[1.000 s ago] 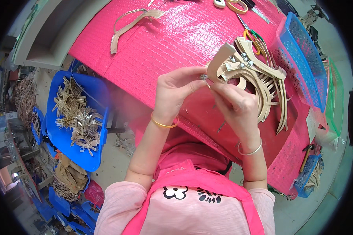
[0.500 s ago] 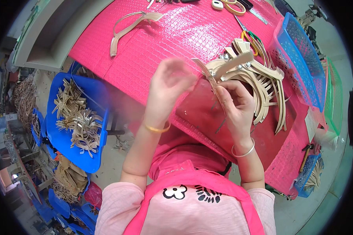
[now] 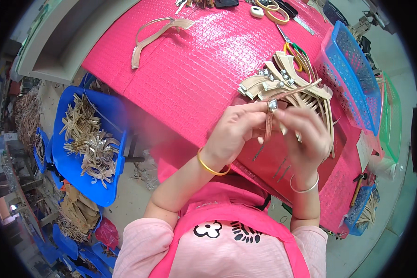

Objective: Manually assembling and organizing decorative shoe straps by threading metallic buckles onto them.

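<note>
My left hand point(image 3: 234, 132) pinches a narrow brown strap point(image 3: 268, 124) with a silver buckle point(image 3: 273, 105) at its upper part. From the buckle, one strap end slants up to the right over a pile of similar beige straps point(image 3: 259, 85). My right hand point(image 3: 306, 134) is closed at the other side of the strap, its fingertips just below the buckle. Motion blurs these fingers, and their exact grip is partly hidden. Several straps in the pile carry silver buckles. Under both hands lies a dark red mat point(image 3: 252, 153).
A single beige strap point(image 3: 146, 44) lies on the pink table cover point(image 3: 180, 69). Scissors point(image 3: 289, 46) and tape rolls point(image 3: 277, 15) are at the back. Blue and pink baskets point(image 3: 340, 83) stand at right; a blue bin point(image 3: 85, 185) of strap pieces sits at left.
My left hand has moved right and taken hold of the strap. My right hand has shifted right and slightly down. The strap has turned, so its buckle now shows.
</note>
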{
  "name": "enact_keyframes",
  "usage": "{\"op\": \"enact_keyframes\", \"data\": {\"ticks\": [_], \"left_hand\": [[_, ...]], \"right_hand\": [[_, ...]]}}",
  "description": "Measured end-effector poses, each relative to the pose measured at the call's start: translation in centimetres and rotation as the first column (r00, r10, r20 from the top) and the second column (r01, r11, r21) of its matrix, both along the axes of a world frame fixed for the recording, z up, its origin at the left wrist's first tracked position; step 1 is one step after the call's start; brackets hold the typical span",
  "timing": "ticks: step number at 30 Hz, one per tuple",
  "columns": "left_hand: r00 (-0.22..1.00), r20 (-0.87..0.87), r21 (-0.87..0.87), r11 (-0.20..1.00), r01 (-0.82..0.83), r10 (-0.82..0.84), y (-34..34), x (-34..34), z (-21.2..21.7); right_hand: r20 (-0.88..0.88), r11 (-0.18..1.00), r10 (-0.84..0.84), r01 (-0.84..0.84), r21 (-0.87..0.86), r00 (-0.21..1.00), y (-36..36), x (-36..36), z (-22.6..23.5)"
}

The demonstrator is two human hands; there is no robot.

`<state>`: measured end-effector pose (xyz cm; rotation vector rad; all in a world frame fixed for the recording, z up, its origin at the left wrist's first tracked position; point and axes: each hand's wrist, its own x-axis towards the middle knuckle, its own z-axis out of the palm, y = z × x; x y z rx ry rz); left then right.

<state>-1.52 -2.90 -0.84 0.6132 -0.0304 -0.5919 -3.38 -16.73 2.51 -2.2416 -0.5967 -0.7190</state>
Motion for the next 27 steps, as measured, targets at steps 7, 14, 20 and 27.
{"op": "enact_keyframes", "data": {"ticks": [7,14,20,27], "left_hand": [[0.954,0.27,0.249,0.947,-0.202,0.133,-0.1,-0.5,-0.1],[0.91,0.26,0.222,0.897,-0.381,0.323,-0.8,-1.1,-0.1],[0.921,0.263,0.244,0.904,-0.352,0.287,-0.1,-1.0,-0.3],[0.891,0.347,0.28,0.875,-0.396,0.293,0.1,-1.1,-0.8]], "right_hand": [[0.254,0.972,0.112,-0.053,-0.227,0.961,0.3,-1.0,-1.8],[0.213,0.971,0.155,-0.109,-0.213,0.965,0.9,-1.6,-2.5],[0.162,0.981,0.172,-0.154,-0.119,0.972,1.2,-1.8,-2.7],[0.183,0.984,0.166,-0.151,-0.092,0.969,1.5,-1.9,-2.9]]}}
